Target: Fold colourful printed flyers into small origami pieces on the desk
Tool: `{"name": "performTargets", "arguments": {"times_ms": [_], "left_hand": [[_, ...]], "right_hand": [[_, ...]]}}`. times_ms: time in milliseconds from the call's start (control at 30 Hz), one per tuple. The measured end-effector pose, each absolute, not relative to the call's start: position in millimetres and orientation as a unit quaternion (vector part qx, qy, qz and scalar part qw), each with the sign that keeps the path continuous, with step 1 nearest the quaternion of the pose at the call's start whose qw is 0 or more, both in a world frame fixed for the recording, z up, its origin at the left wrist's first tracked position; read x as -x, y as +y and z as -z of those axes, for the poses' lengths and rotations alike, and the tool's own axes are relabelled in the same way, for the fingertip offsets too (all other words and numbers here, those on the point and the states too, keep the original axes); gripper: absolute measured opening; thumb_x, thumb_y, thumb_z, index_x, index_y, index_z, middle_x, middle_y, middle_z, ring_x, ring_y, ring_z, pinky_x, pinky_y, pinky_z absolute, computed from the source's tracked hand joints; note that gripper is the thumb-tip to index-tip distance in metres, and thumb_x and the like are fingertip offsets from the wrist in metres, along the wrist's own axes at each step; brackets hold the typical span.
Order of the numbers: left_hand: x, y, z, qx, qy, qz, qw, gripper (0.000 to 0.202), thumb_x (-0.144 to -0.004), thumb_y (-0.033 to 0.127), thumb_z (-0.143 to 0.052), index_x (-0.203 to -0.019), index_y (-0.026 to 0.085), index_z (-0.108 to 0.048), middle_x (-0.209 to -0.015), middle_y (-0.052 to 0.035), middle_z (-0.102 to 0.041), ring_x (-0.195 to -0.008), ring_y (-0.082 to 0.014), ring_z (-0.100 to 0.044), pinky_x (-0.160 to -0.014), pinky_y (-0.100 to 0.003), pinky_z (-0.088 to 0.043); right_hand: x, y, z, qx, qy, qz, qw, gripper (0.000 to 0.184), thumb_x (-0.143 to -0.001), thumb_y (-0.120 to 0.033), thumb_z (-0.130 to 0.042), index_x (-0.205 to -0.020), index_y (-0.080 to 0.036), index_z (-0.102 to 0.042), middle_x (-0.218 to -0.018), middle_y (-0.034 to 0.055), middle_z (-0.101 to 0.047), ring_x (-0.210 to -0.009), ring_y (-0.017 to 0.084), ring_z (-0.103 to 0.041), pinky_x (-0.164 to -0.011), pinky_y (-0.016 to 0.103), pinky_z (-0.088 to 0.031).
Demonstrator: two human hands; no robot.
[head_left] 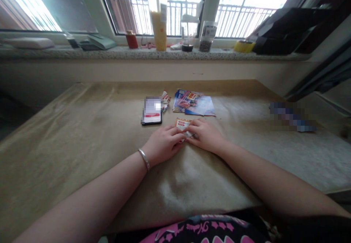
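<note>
A small sheet of printed paper (181,123), white with red and orange marks, lies on the table in front of me and appears folded. My left hand (163,145), with a silver bracelet at the wrist, presses its bent fingers on the paper's lower left. From the other side, my right hand (205,135) grips the lower right part, its fingertips nearly meeting the left ones. The fingers hide much of the lower half. Just beyond are a phone (152,111) with a lit screen and a stack of colourful printed sheets (189,102).
Crumpled red-and-white scraps (165,98) lie beside the phone. A blurred dark item (292,117) rests far right on the brown table cover (82,137). Along the windowsill (115,54) stand a tall yellow-filled cup (158,27), a red jar (132,40), several containers and yellow tape (244,46).
</note>
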State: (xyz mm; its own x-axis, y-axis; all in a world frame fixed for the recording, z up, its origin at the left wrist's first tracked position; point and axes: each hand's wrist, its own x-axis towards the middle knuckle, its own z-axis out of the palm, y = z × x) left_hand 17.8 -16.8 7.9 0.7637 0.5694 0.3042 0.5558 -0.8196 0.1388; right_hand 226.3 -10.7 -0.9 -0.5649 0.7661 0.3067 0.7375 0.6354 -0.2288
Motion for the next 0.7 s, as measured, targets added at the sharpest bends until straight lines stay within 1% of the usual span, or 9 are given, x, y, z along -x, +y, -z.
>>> {"name": "performTargets", "arguments": {"times_ms": [67, 133, 267, 400, 467, 567, 700], "left_hand": [[-16.7, -14.0, -6.6, -0.942, 0.296, -0.160, -0.009, 0.021, -0.090, 0.023, -0.045, -0.099, 0.021, -0.065, -0.104, -0.0050, -0.065, -0.101, -0.0196, -0.056, -0.088, -0.035, -0.046], [-14.8, -10.8, -6.9, -0.945, 0.292, -0.146, -0.029, 0.021, -0.090, 0.020, -0.046, -0.097, 0.021, -0.065, -0.101, -0.0044, -0.066, -0.096, -0.0186, -0.057, -0.087, -0.035, -0.045], [-11.1, -6.2, -8.7, -0.942, 0.303, -0.134, -0.062, 0.019, -0.089, 0.018, -0.049, -0.097, 0.022, -0.066, -0.093, -0.0046, -0.067, -0.088, -0.0179, -0.058, -0.083, -0.035, -0.044], [-9.3, -2.9, -6.5, -0.944, 0.292, -0.134, -0.076, 0.022, -0.091, 0.018, -0.047, -0.102, 0.024, -0.065, -0.097, -0.0034, -0.067, -0.088, -0.0168, -0.058, -0.083, -0.034, -0.042], [-8.7, -1.5, -4.6, -0.945, 0.289, -0.132, -0.074, 0.022, -0.092, 0.019, -0.047, -0.102, 0.025, -0.065, -0.099, -0.0025, -0.067, -0.088, -0.0166, -0.058, -0.084, -0.034, -0.041], [-8.4, -0.3, -3.5, -0.946, 0.292, -0.123, -0.065, 0.020, -0.091, 0.020, -0.048, -0.098, 0.025, -0.066, -0.098, -0.0019, -0.067, -0.086, -0.0172, -0.058, -0.082, -0.034, -0.042], [-9.4, -0.2, -4.8, -0.946, 0.298, -0.119, -0.047, 0.023, -0.090, 0.016, -0.048, -0.101, 0.025, -0.065, -0.098, -0.0014, -0.067, -0.088, -0.0181, -0.057, -0.080, -0.033, -0.044]], "right_hand": [[-227.6, -9.8, 1.1, 0.402, -0.896, -0.029, 0.184, 0.022, -0.086, -0.034, -0.055, -0.100, -0.022, -0.068, -0.098, 0.0073, -0.063, -0.093, 0.021, -0.053, -0.081, 0.033, -0.042], [-230.1, -8.2, 1.5, 0.372, -0.911, -0.026, 0.178, 0.019, -0.087, -0.028, -0.053, -0.097, -0.022, -0.068, -0.096, 0.0066, -0.063, -0.091, 0.019, -0.054, -0.079, 0.031, -0.042], [-232.1, -4.9, 3.3, 0.332, -0.924, -0.013, 0.186, 0.022, -0.088, -0.021, -0.048, -0.097, -0.022, -0.069, -0.093, 0.0061, -0.064, -0.087, 0.018, -0.053, -0.077, 0.029, -0.042], [-230.5, -2.4, 4.8, 0.316, -0.929, 0.001, 0.191, 0.026, -0.090, -0.019, -0.044, -0.097, -0.022, -0.069, -0.092, 0.0069, -0.065, -0.087, 0.018, -0.053, -0.076, 0.029, -0.042], [-230.2, -1.3, 5.3, 0.314, -0.930, 0.006, 0.189, 0.027, -0.090, -0.020, -0.043, -0.096, -0.022, -0.069, -0.092, 0.0069, -0.065, -0.088, 0.018, -0.053, -0.076, 0.029, -0.041], [-230.9, 0.2, 6.2, 0.312, -0.932, 0.008, 0.184, 0.026, -0.090, -0.019, -0.044, -0.095, -0.023, -0.070, -0.093, 0.0064, -0.065, -0.088, 0.018, -0.053, -0.075, 0.029, -0.041], [-232.1, 1.1, 5.2, 0.312, -0.933, 0.002, 0.177, 0.025, -0.087, -0.018, -0.047, -0.096, -0.024, -0.070, -0.093, 0.0053, -0.065, -0.087, 0.018, -0.053, -0.074, 0.028, -0.041]]}}
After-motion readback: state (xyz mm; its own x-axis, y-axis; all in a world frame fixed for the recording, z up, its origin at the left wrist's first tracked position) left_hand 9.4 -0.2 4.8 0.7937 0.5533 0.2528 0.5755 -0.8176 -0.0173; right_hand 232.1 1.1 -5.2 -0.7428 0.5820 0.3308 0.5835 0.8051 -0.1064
